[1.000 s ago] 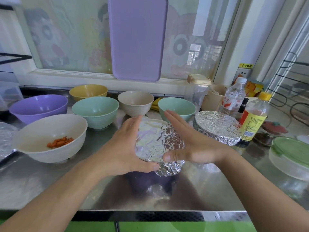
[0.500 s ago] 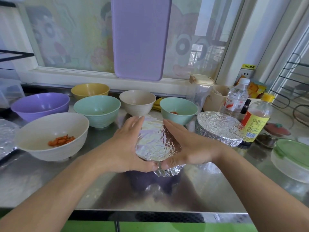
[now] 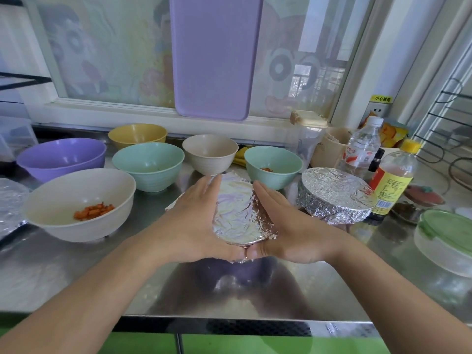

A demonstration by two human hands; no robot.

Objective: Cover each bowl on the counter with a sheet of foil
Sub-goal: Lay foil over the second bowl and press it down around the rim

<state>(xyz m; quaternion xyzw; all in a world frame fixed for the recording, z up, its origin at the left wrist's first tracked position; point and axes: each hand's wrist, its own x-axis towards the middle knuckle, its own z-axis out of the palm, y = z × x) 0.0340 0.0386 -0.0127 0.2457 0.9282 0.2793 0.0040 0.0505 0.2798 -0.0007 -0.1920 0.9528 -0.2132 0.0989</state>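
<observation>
Head view, the only one supplied: the foil (image 3: 236, 213) lies over a purple bowl (image 3: 231, 270) at the near middle of the steel table (image 3: 76, 282); of the bowl itself only a dark lower portion shows beneath the hands. The left hand (image 3: 196, 218) and right hand (image 3: 283, 226) cup the rim from either side, fingers straight and pressed flat on the foil, thumbs meeting at the near edge; each grip is a flat press, not a pinch. To the right stands a covered bowl (image 3: 335, 195), finished by the look of it. Behind and to the left six bowls remain uncovered, among them a cream bowl (image 3: 79, 203) holding orange pieces and a green bowl (image 3: 273, 164) just behind the fingertips. In my judgement the foil is light, thin and easily torn, and holds a crease once pressed; it is best worked at the overhang below the rim, with the bowl steadied, as the steel looks slippery. Against the frames of a second ago, both hands have closed in, the thumbs now touch, and less of the foil top shows between them.
</observation>
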